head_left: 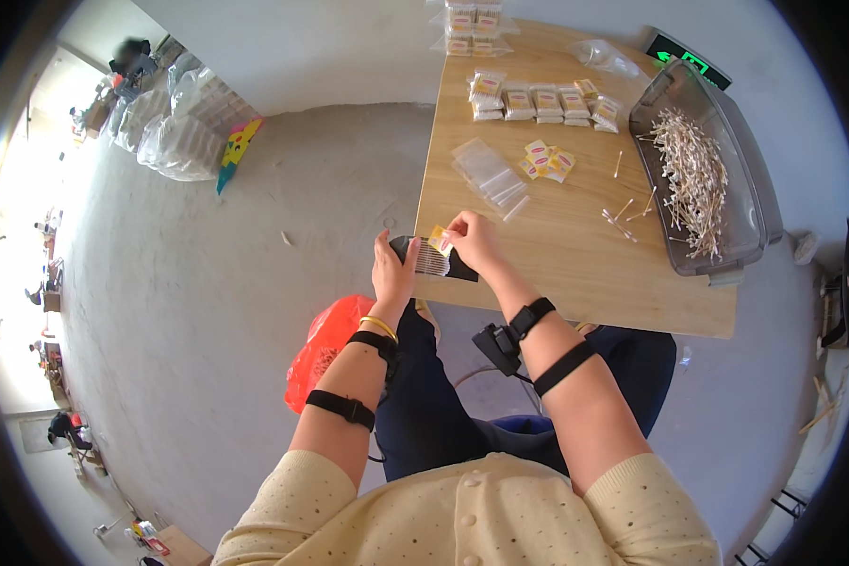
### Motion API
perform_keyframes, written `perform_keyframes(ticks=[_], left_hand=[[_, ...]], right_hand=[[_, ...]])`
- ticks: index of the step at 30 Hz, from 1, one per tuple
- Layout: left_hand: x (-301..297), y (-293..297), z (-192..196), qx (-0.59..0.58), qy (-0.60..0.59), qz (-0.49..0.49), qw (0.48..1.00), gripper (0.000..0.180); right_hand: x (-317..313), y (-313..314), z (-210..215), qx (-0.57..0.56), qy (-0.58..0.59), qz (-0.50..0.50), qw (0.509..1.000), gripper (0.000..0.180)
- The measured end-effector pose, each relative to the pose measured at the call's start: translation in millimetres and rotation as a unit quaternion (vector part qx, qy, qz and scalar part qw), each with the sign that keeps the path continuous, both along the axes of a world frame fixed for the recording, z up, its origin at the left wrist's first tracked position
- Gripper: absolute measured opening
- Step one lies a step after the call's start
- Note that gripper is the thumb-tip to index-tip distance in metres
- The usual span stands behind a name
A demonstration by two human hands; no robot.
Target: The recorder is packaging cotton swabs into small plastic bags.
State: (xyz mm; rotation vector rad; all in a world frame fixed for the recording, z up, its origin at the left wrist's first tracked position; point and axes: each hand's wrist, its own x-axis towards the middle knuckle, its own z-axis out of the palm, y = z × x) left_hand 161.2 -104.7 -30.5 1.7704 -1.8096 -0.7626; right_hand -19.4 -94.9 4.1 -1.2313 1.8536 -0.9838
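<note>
At the table's near left edge, my left hand [393,272] is closed round the left end of a flat black holder [464,268]. A row of cotton swabs [431,261] lies side by side on it. My right hand [474,240] pinches a small yellow-and-white card [440,240] over the swabs' far ends. Just beyond my hands, clear plastic bags [489,175] are spread on the wood, with a loose pile of similar cards [547,161] to their right.
A grey plastic bin [769,203] of loose cotton swabs [690,179] stands at the table's right. Filled swab packs [545,101] line the back, with more stacked packs [474,26] behind. A few stray swabs [619,223] lie on the table [575,269]. A red bag [323,344] hangs or stands left of my legs.
</note>
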Motion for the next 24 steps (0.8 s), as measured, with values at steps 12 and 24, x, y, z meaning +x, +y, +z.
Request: perform_keyframes(ticks=[12, 24], left_hand=[[3, 1, -4, -0.019, -0.002, 0.015, 1.0, 0.084], [0, 0, -9, -0.008, 0.017, 0.004, 1.0, 0.084]], right_hand=[[27, 8, 5, 0.083, 0.118, 0.024, 0.989, 0.019], [42, -1, 27, 0.024, 0.306, 0.112, 0.945, 0.022]])
